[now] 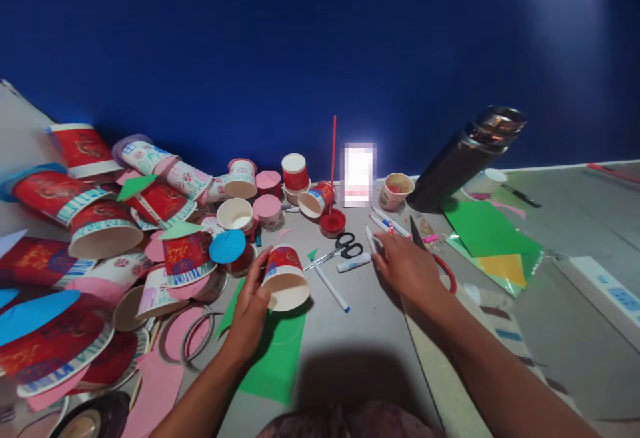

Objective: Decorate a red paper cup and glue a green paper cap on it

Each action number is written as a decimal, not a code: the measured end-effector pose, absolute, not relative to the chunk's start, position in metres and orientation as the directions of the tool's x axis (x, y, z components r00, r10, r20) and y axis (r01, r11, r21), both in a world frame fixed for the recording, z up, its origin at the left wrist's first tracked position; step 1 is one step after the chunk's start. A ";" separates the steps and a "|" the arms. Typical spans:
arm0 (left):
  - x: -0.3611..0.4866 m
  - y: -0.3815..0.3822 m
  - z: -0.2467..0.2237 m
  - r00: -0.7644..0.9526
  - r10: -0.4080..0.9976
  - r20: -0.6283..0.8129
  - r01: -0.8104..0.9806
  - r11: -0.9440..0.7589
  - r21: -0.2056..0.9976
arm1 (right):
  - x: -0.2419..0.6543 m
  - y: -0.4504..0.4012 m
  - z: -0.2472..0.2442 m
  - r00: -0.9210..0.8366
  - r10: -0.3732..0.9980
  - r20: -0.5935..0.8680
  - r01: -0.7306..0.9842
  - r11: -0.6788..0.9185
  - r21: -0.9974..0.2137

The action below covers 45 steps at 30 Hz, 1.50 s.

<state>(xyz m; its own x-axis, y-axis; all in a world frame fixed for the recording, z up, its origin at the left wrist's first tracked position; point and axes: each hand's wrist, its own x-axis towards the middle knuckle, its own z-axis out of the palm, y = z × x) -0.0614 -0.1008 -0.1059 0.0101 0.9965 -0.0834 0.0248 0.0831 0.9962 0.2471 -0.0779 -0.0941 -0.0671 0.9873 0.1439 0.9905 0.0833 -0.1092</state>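
My left hand point(250, 303) is wrapped round a red paper cup point(286, 262), its open mouth tilted down towards me. Blue marks run along the cup's pale lower band. Over the table, my right hand point(407, 261) has its fingers bent and closed on a white marker pen point(369, 237). Further white marker pens point(384, 225) lie just beyond those fingers. Between my hands are black-handled scissors point(345, 247), a white glue stick point(353, 263) and a blue-capped marker pen point(331, 286). Beneath the left hand lies green paper point(280, 365).
Decorated paper cups point(105, 228) are heaped at the left. A dark flask point(463, 161) leans at the back right, near a small patterned cup point(396, 191). Red-handled scissors point(447, 274) lie under my right forearm. Green sheets point(493, 228) rest further right. A red stick point(333, 158) stands in a red lid point(333, 223).
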 end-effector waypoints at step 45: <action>-0.048 -0.110 -0.104 0.398 0.903 0.164 0.070 -0.208 0.976 | 0.207 -0.132 -0.065 -0.324 0.747 0.580 0.415 0.663 -0.623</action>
